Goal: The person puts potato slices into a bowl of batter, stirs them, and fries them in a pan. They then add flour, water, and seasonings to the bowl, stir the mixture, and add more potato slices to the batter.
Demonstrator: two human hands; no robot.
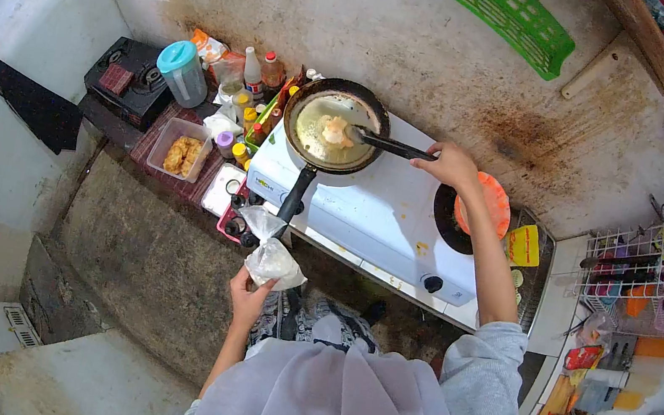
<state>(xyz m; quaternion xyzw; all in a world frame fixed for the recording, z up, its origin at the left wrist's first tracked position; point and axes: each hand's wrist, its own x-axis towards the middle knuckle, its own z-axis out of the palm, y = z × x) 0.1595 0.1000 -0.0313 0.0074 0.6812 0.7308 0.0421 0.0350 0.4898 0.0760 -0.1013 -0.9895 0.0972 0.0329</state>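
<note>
My left hand [249, 298] is closed around the lower part of a knotted clear plastic bag [274, 266] with white contents, held in front of the stove, close to the pan's handle. My right hand [450, 166] grips a long black spatula [398, 146] by its far end. The spatula's tip reaches into the frying pan [382, 113] and meets a pale golden piece of food [334, 131] lying in yellowish oil. The pan sits on the left burner of a white two-burner gas stove [382, 214], with its black handle pointing toward me.
Left of the stove stand a plastic container of fried food [159, 156], a blue-lidded jug [185, 76] and several bottles and jars. An orange strainer-like bowl [487, 204] rests over the right burner, beside a yellow packet [523, 245]. A wire rack [637, 267] is at far right.
</note>
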